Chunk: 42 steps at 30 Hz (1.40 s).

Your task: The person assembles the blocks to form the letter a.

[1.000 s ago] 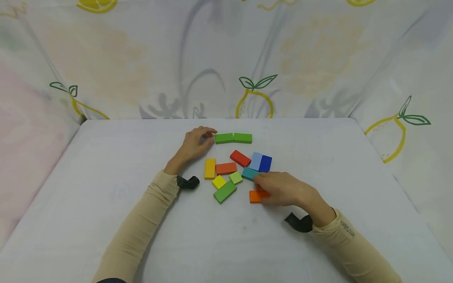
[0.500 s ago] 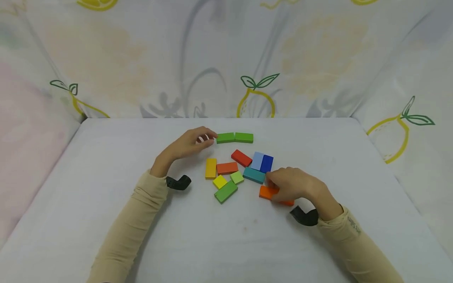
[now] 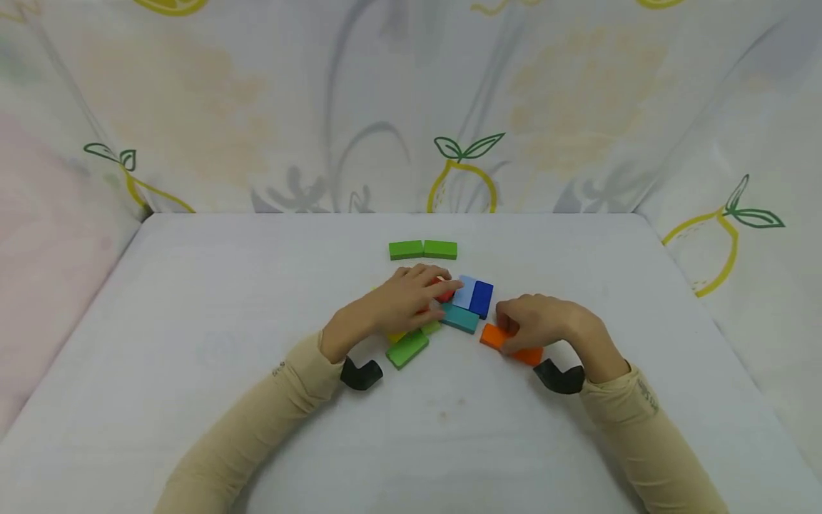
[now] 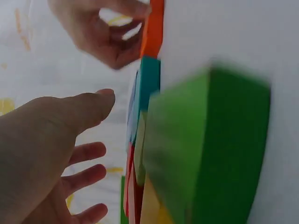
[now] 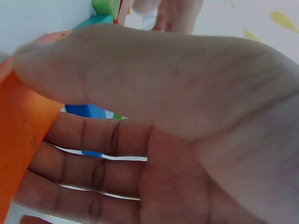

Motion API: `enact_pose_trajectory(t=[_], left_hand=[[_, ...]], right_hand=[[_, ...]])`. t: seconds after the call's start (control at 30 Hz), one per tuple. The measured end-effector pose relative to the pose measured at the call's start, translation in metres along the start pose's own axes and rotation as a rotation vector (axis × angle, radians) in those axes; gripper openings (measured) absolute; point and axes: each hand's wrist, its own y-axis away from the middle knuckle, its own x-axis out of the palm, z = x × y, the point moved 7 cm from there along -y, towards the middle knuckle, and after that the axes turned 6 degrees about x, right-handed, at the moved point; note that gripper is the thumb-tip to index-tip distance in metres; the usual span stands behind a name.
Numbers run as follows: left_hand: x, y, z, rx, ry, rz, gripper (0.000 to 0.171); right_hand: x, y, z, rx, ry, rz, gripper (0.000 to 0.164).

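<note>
My right hand [image 3: 536,320] holds an orange block [image 3: 526,355] between thumb and fingers, low at the table on the right of the cluster. Its thumb lies along one long edge in the right wrist view. My left hand [image 3: 404,303] reaches over the middle of the cluster with fingers spread and nothing gripped. Beneath it, a red block [image 3: 443,289] and a yellow block [image 3: 394,337] are partly hidden. Just past its fingertips lie a light blue block [image 3: 464,292] and a teal block [image 3: 459,318]. A green block [image 4: 182,154] looms close in the left wrist view.
Two bright green blocks [image 3: 407,250] lie end to end behind the cluster. A dark blue block [image 3: 481,298] adjoins the light blue one. The white-covered table [image 3: 449,442] meets a lemon-print cloth [image 3: 552,107] at the back and sides.
My left hand has left the end of the two bright green blocks and come forward and right over the cluster. The right hand has shifted right with the orange block, which now sits slanted.
</note>
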Motion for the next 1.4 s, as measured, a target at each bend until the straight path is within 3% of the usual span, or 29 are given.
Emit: enact_pose_trajectory(t=[0.1,0.2,0.37,0.57,0.73,1.17,1.4], left_hand=[[0.007,-0.005,-0.020,0.009,-0.104,0.067,0.056],[0.013,-0.011,-0.030,-0.010,-0.156,0.111,0.059],[0.024,-0.021,-0.028,-0.080,-0.204,0.155,0.060],[0.039,-0.022,-0.023,-0.101,-0.202,0.207,0.060],[0.040,-0.015,-0.019,-0.103,-0.172,0.205,0.059],[0.034,0.010,-0.013,-0.107,-0.117,0.161,0.059],[0.031,0.014,-0.017,-0.116,-0.090,0.119,0.054]], right_hand=[[-0.004,0.001,-0.006,-0.002,-0.004,-0.001,0.025],[-0.008,0.001,-0.014,0.008,-0.018,-0.008,0.025],[-0.013,-0.001,-0.026,0.022,-0.071,-0.026,0.025],[-0.016,-0.011,-0.040,0.009,-0.162,-0.083,0.030],[-0.020,-0.019,-0.047,-0.011,-0.210,-0.126,0.038],[-0.025,-0.034,-0.045,-0.068,-0.181,-0.293,0.051],[-0.020,-0.032,-0.049,-0.114,-0.213,-0.223,0.065]])
